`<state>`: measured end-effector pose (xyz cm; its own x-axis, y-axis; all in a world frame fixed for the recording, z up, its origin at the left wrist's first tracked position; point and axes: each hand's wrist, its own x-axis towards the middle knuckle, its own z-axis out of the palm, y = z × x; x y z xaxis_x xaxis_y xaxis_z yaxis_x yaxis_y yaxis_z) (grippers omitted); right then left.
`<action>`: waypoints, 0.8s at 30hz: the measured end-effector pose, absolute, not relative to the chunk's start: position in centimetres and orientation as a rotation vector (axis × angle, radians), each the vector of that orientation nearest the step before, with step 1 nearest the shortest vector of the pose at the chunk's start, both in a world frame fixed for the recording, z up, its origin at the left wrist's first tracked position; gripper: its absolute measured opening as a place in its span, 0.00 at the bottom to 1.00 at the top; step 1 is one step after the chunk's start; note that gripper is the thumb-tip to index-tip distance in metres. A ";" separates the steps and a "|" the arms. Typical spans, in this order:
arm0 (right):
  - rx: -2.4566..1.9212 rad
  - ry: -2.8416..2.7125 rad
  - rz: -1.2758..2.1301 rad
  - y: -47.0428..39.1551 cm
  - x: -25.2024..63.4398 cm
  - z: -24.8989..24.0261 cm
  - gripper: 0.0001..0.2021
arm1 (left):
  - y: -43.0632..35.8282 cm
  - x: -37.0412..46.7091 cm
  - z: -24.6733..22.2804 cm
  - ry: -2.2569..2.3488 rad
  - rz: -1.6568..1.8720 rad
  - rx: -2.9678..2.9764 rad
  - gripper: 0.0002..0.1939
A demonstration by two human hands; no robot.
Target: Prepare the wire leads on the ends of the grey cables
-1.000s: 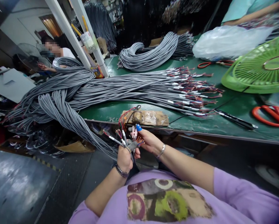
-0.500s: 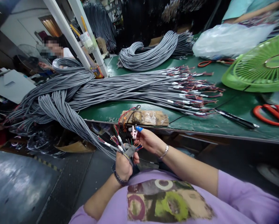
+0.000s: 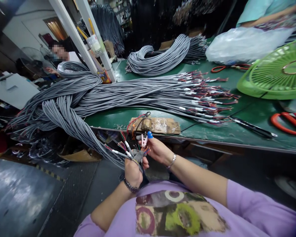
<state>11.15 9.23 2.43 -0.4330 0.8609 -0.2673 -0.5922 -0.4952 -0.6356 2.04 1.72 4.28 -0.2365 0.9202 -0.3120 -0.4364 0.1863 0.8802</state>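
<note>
My left hand (image 3: 133, 172) is closed around grey cables (image 3: 98, 144), close to their stripped ends. Thin coloured wires (image 3: 146, 151) fan out above its fingers, and a grey covering (image 3: 138, 156) shows at the thumb. Beside it my right hand (image 3: 160, 151) pinches a small pale-pink clip (image 3: 144, 141), almost touching those wires. A blue cover (image 3: 150, 134) sits on one of its digits. Behind both hands, at the table edge, lies a wooden block (image 3: 162, 125) with tape and red and black leads. The exact contact between clip and wires is too small to tell.
Many grey cables (image 3: 128, 92) lie across the green table (image 3: 251, 131). A coiled bundle (image 3: 160, 59), plastic bag (image 3: 242, 46), green fan (image 3: 279, 70), orange-handled scissors (image 3: 288, 122) and a black-handled tool (image 3: 253, 127) are there too. Other people are at the far left and top right.
My right hand has drawn slightly closer to the wires at my left hand, the clip still pinched. The whole view has shifted a little. The left hand keeps its grip.
</note>
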 end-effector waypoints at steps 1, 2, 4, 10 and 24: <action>-0.699 -0.524 2.040 9.3 11.0 2.5 0.21 | 1.7 2.1 4.2 1.216 1.387 0.553 0.18; -0.683 -0.489 2.053 9.3 10.9 2.5 0.20 | 1.8 2.1 4.1 1.223 1.387 0.557 0.18; -0.668 -0.446 2.053 9.4 10.7 2.5 0.20 | 1.8 2.1 3.9 1.234 1.384 0.568 0.19; -0.714 -0.394 2.014 9.3 10.5 2.3 0.20 | 1.9 2.2 3.5 1.253 1.367 0.574 0.19; -0.680 -0.465 2.111 9.4 12.2 2.8 0.16 | 0.7 1.6 4.1 1.203 1.449 0.539 0.15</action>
<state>12.15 9.40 2.77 -0.4927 0.8164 -0.3012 -0.6142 -0.5714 -0.5443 1.55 0.67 4.14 -0.2745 0.9175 -0.2878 -0.4514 0.1412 0.8810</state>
